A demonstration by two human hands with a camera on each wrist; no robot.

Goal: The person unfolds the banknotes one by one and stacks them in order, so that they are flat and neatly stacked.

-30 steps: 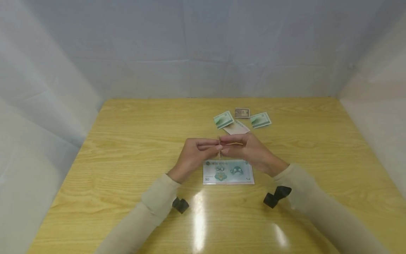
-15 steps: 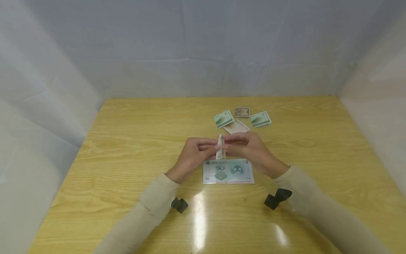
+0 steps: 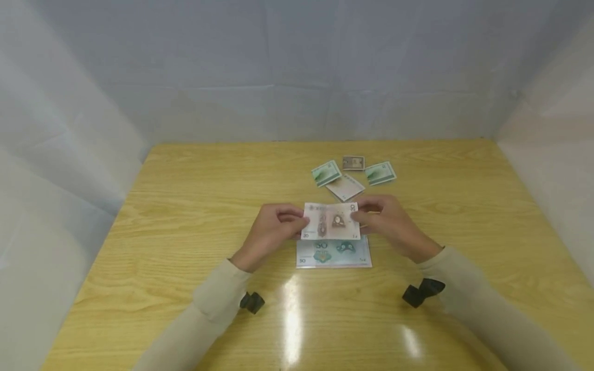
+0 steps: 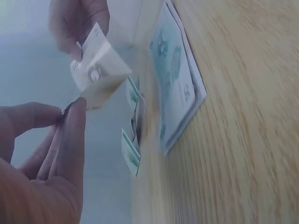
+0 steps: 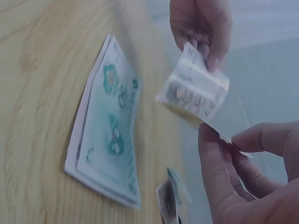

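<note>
A pale brown banknote (image 3: 330, 221) marked 20 is spread between both hands, creased across its middle in the wrist views. My left hand (image 3: 271, 232) pinches its left edge between thumb and fingers. At the opposite edge my right hand (image 3: 392, 224) pinches it the same way. Under the held note, a green banknote (image 3: 334, 257) marked 50 lies flat on the table. In the right wrist view that green note (image 4: 175, 74) sits on top of at least one other note, whose pale edge shows beneath.
Beyond the hands lie folded notes: a green one on the left (image 3: 327, 173), a green one on the right (image 3: 380, 173), a small brown one (image 3: 353, 163) and a pale one (image 3: 345, 188). The wooden table (image 3: 209, 180) ends at pale sheets behind.
The 20 note was folded narrow between the fingertips; it is now opened out flat. My hands have moved apart, left hand to the left, right hand to the right.
</note>
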